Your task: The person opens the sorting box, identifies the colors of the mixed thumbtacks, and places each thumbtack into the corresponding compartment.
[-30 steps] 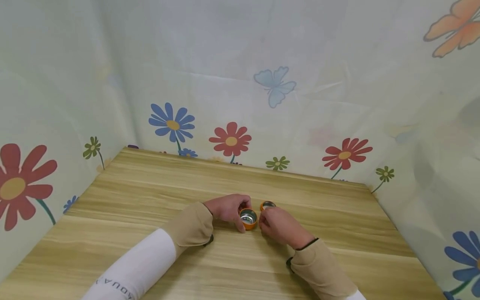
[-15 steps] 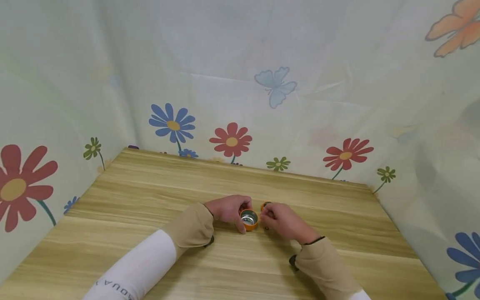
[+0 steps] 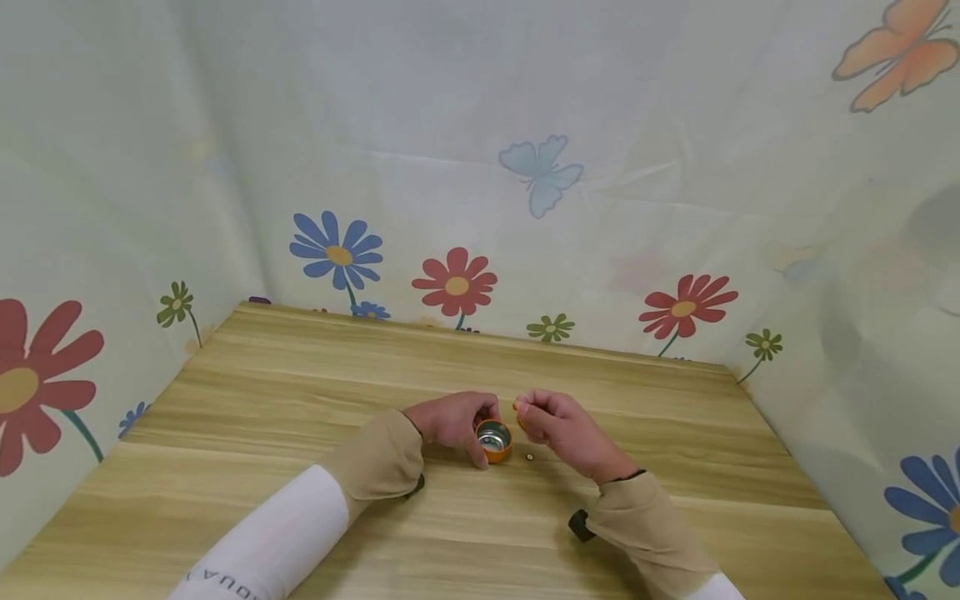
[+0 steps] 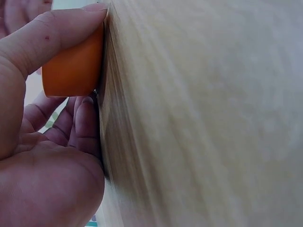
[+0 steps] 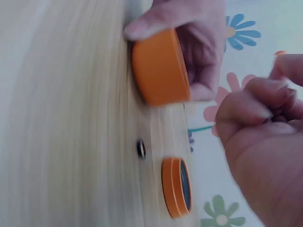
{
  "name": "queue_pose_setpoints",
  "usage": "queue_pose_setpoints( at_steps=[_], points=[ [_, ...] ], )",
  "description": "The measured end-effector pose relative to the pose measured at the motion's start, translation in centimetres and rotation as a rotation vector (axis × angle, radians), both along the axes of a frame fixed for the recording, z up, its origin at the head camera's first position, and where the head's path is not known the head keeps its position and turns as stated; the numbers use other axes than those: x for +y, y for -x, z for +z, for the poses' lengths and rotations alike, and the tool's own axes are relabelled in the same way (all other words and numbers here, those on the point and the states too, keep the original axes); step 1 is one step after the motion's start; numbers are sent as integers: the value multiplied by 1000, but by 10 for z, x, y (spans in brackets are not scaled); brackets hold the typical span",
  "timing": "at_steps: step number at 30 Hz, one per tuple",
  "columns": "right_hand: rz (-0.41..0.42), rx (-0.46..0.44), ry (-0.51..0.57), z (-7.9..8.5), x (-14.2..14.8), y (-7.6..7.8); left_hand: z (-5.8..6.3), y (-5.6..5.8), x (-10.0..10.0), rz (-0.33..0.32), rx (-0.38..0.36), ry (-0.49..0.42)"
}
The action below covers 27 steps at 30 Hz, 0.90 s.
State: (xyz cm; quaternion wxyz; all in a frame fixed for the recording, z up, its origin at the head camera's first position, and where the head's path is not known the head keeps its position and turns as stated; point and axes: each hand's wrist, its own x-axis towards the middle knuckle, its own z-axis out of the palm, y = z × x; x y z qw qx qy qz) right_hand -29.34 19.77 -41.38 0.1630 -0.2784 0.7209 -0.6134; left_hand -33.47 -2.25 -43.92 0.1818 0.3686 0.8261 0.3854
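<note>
Newly uncovered as the right hand point(image 3: 567, 435) rose, a small ring point(image 3: 529, 457) lies just right of the orange cup point(image 3: 497, 457), so one piece evidently sits outside it. The left hand point(image 3: 450, 419) grips the cup; to the cup's right, the right hand apparently pinches a blurred orange speck point(image 5: 280, 52), largely hiding the orange lid point(image 5: 174, 189) from the head view.

Cup point(image 3: 494, 442): bits inside too small to tell.
Left hand point(image 3: 450, 419): some fingers hidden behind the cup; cut off by the left edge in its wrist view.
Right hand point(image 3: 566, 429): right of the cup, cut off in its wrist view.
Orange bit point(image 5: 280, 52): at the right fingertips, blurred, too small to name.
Lid point(image 5: 176, 187): right of the cup, largely hidden by the right hand in head view.
Ring point(image 3: 529, 457): just right of the cup, blurred in right wrist view.
</note>
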Motion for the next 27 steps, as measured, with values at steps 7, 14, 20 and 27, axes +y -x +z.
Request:
queue_pose_setpoints(
  at_steps=[7,14,20,27],
  points=[
    [203,-198,376,12,-11,-9,-5,3,-1,-6,4,-30],
    [365,-279,583,12,-18,-15,-5,3,1,-7,-16,-21],
    [498,-316,692,16,-24,-19,-2,3,1,8,-21,-9],
    [582,-318,732,20,-29,-25,-5,3,2,9,-24,-13]
  ],
)
